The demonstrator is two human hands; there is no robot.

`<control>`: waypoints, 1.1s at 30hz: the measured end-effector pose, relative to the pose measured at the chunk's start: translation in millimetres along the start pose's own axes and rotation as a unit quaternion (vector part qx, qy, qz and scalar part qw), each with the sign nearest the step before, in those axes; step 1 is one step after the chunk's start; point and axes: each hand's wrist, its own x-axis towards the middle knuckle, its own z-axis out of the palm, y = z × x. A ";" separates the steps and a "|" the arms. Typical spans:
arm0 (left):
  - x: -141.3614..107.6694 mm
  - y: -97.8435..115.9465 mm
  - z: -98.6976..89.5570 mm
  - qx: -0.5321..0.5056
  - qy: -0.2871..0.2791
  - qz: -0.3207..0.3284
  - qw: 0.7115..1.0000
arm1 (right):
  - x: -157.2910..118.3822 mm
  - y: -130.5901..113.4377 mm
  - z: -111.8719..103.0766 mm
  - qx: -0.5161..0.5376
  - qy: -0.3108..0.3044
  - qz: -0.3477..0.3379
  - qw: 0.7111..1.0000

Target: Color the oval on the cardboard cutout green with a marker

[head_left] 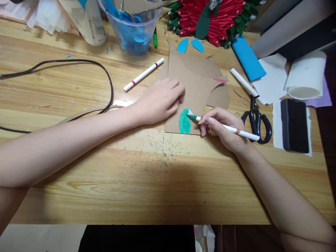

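My right hand (223,127) is closed around a white marker (243,133) with a green tip. That tip touches a green oval (185,122), which has a small pale patch at its upper right. The oval lies on the lower part of a brown cardboard piece (193,84). Resting on the cardboard's left side, my left hand (164,99) has its fingers curled and pressed down; whether anything is under them is hidden.
Around the cardboard are a white marker (144,75), black scissors (256,120), two blue leaf-shaped pieces (182,46) and a clear tub (131,35). A phone (295,126) lies at the right, a black cable (110,82) at the left, a red flower (189,17) behind.
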 end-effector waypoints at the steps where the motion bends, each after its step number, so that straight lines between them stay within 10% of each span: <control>1: 0.0 0.1 -0.1 0.000 -0.001 0.000 1.000 | -0.3 0.2 -0.2 -0.002 0.001 0.002 1.000; 33: 1.1 0.8 -0.7 -0.023 -0.010 -0.007 1.000 | -4.0 1.1 -1.3 -0.008 0.007 -0.008 1.000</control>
